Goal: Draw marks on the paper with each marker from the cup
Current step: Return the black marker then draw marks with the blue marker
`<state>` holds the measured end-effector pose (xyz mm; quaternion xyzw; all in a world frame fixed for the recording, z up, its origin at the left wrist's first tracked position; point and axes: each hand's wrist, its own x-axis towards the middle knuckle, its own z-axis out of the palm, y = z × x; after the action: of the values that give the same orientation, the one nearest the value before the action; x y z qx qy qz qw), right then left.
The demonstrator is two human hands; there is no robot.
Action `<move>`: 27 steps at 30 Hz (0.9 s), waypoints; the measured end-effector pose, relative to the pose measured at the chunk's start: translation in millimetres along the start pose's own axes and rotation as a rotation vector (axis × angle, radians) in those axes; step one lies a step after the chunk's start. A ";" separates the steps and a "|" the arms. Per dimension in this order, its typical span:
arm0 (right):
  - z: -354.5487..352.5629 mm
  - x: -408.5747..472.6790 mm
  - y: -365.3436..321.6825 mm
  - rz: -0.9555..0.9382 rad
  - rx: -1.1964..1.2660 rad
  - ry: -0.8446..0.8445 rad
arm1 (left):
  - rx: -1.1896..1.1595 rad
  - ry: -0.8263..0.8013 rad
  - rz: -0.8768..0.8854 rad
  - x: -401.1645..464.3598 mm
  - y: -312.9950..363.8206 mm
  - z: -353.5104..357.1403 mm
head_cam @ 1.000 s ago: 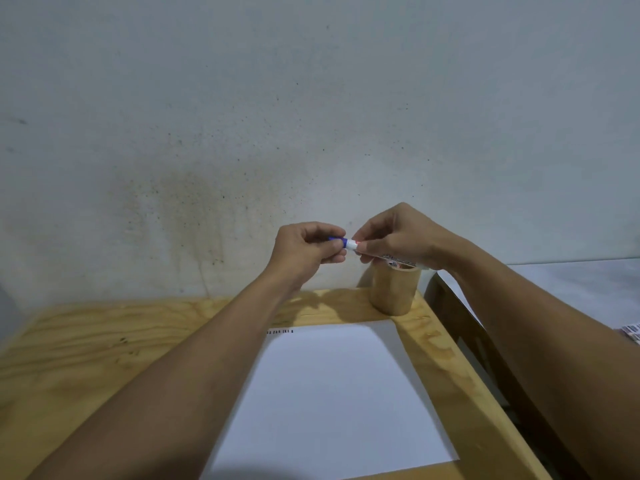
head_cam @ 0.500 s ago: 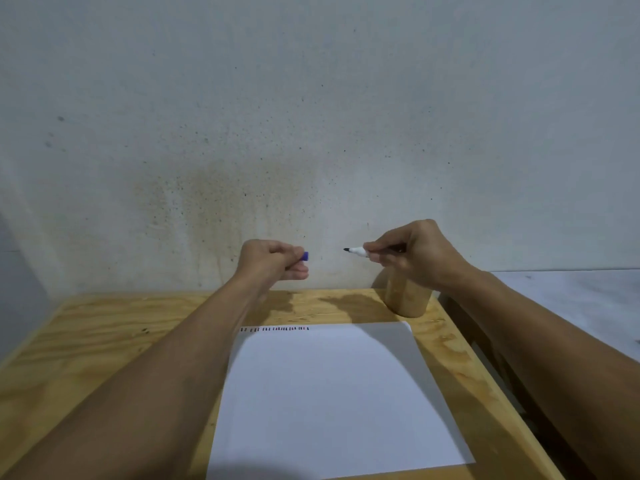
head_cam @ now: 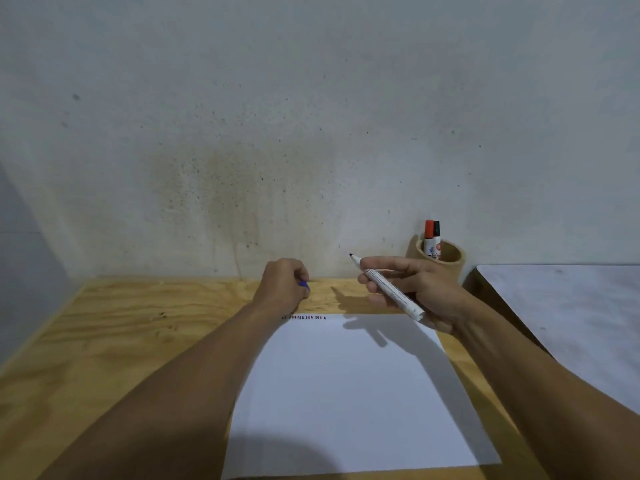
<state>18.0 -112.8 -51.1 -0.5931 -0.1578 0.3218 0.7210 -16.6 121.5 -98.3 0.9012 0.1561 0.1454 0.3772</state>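
A white sheet of paper (head_cam: 349, 393) lies on the wooden table (head_cam: 114, 341), with a short row of small coloured marks (head_cam: 304, 317) along its far edge. My right hand (head_cam: 412, 289) holds an uncapped white marker (head_cam: 391, 289) above the paper's far right corner, tip pointing up and left. My left hand (head_cam: 284, 285) is closed around the blue cap (head_cam: 304, 285), just beyond the marks. A tan cup (head_cam: 446, 259) at the back right holds a red-capped marker (head_cam: 429, 237) and a black-capped marker (head_cam: 437, 235).
A stained wall (head_cam: 311, 133) rises directly behind the table. A grey surface (head_cam: 571, 323) adjoins on the right, with a dark gap between it and the table.
The cap came off the marker and my hands moved apart. Both hands then lowered toward the paper's far edge, uncovering the cup and its two markers.
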 end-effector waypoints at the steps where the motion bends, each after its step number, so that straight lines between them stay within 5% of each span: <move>1: 0.0 0.5 3.6 -0.010 0.079 -0.010 | -0.005 -0.006 0.001 0.6 -0.8 1.7; 7: 8.0 8.0 23.6 -0.127 0.219 0.012 | -0.020 -0.024 0.035 1.8 -6.8 11.1; 13: 16.8 20.4 45.3 -0.187 -0.132 0.267 | 0.073 0.065 0.139 -19.4 -2.5 9.8; 27: 35.5 22.4 71.4 -0.243 -0.524 0.397 | 0.264 -0.020 0.494 -91.9 -24.8 10.2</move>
<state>-6.8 -65.0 -114.1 -0.7860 -0.1611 0.0605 0.5937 -100.6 95.6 -136.5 0.9547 -0.0543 0.2025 0.2110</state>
